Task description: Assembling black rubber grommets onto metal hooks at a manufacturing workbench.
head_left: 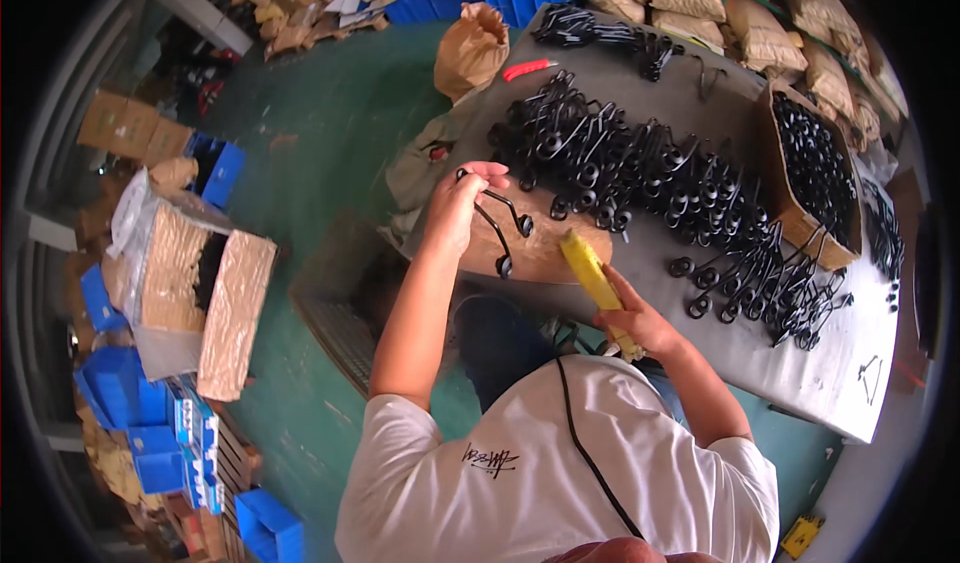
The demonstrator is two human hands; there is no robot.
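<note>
My left hand (458, 213) is closed around the upper end of a black bent rod piece (492, 225). Two thin legs of it stick out to the right, each tipped with a round black knob. My right hand (636, 319) grips a long yellow bar-shaped object (590, 271), its far end pointing up and left toward the rod piece. What the yellow object is, I cannot make out. Between the hands, brown cardboard (555, 238) covers the near edge of the grey table (720, 93). A large heap of similar black rod pieces (600, 153) lies just beyond.
To the right stands a cardboard box (835, 248) full of small black parts. A red-handled cutter (530, 69) lies near the table's far left edge, beside a brown paper bag (472, 51). Blue bins (125, 388) and an opened carton (235, 313) stand left on the green floor.
</note>
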